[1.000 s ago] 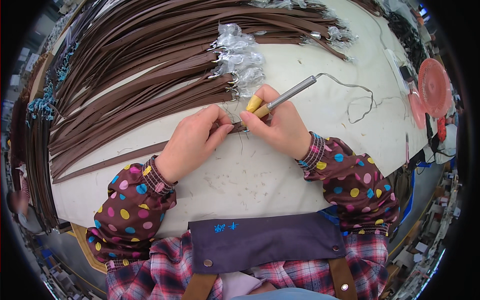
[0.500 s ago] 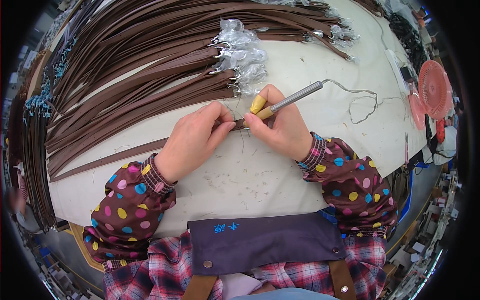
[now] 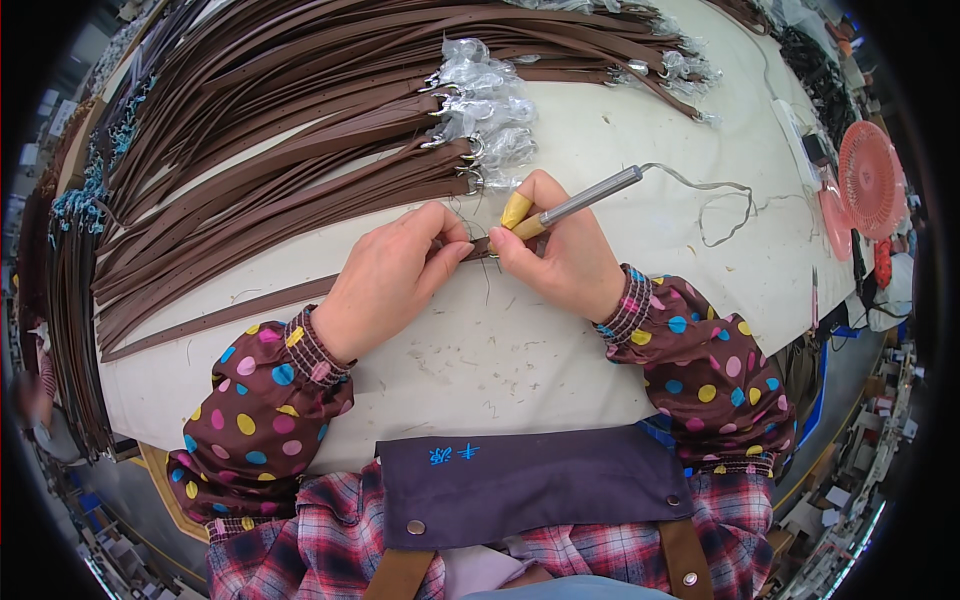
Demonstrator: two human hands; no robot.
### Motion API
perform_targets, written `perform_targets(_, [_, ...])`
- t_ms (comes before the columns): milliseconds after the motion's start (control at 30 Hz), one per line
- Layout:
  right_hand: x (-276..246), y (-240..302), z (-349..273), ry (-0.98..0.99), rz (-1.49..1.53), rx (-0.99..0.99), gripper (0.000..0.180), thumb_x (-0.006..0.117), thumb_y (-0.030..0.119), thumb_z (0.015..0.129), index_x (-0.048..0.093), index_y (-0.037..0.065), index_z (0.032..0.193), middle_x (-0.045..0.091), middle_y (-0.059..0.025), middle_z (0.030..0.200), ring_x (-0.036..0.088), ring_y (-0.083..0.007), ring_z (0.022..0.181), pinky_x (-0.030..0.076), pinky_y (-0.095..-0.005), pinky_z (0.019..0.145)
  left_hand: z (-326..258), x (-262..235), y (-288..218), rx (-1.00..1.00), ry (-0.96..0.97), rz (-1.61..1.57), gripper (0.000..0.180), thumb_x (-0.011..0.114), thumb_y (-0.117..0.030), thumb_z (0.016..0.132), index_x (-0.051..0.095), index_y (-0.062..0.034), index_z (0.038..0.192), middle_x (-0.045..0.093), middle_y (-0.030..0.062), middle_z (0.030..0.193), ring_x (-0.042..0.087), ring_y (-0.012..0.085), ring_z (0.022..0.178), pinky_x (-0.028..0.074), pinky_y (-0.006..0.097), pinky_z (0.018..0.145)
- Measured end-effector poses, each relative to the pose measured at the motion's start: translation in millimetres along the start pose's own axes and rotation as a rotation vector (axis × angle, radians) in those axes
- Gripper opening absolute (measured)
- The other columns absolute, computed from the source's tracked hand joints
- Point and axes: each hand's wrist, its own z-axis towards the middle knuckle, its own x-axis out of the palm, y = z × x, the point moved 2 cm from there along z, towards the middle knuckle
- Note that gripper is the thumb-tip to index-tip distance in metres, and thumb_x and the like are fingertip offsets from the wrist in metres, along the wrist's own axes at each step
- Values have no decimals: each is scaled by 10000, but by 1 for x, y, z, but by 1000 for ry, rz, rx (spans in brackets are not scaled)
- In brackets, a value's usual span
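My left hand (image 3: 385, 275) pinches a brown leather strap (image 3: 260, 300) near its right end, between thumb and fingers. The rest of that strap runs out to the left along the table. In my right hand (image 3: 565, 260) is a corded pen-shaped tool (image 3: 590, 195) with a grey metal barrel and a yellowish grip, slanting up to the right. A yellow cover (image 3: 516, 210) sits on one finger of this hand. The tool's tip is at the strap end, largely hidden by my fingers. Fine dark threads stick out around the strap end.
Bundles of brown straps (image 3: 300, 130) with plastic-wrapped metal ends (image 3: 490, 110) cover the far left of the pale table (image 3: 620, 370). The tool's cord (image 3: 725, 185) loops to the right. A pink fan (image 3: 870, 175) stands at the right edge. Thread scraps lie before me.
Both hands stay almost in place at the strap end. The tool's upper end has dipped very slightly.
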Motion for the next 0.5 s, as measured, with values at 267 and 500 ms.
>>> perform_targets(267, [0,1,1,1,-19,-2,243,667,97,823,438,21,856,548,-61,644,518,-111,543,419,-266,498,0,0,0,-7,4,8,113,600,-88,901,532,1,915,596,100,774,560,207,651,460,301,607])
perform_targets(500, [1,0,1,-4,-40,-6,256,671,102,819,432,19,854,553,-78,646,526,-135,535,422,-276,493,0,0,0,-15,7,5,114,601,-89,901,531,1,913,593,96,773,555,201,646,457,297,603])
